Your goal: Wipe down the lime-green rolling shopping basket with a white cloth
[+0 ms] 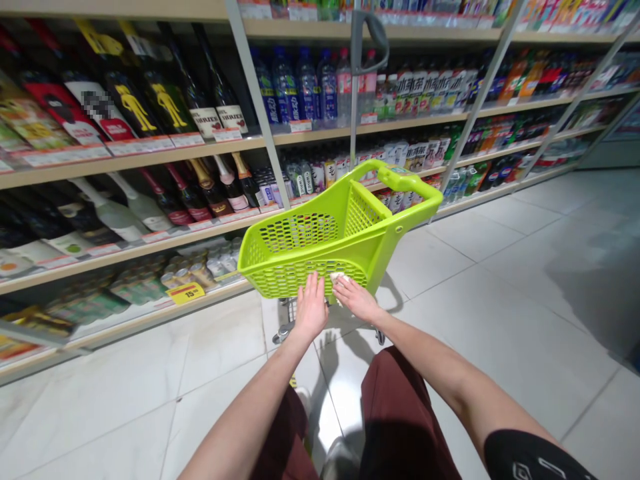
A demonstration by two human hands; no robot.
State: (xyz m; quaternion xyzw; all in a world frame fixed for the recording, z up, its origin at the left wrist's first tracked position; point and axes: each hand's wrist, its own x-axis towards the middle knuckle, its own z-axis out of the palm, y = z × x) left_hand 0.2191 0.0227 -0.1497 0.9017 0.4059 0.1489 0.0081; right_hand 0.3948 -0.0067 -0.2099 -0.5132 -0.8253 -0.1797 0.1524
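Note:
A lime-green plastic shopping cart (pixel 383 243) with perforated sides stands before me, its handle toward the upper right. My left hand (pixel 312 305) is at the lower side of its basket, palm toward it, with the fingers extended and nothing visible in them. Just to the right, my right hand (pixel 354 297) presses a crumpled white cloth or tissue (pixel 338 276) against the same side panel. Part of the white piece is hidden beneath the fingers.
Behind the cart run shelves (pixel 190 148) with wine bottles (pixel 134 100) on the left and drink bottles (pixel 285 83) further right. A grey pole handle (pixel 355 40) rises behind the cart. Pale tiles (pixel 495 307) cover the floor.

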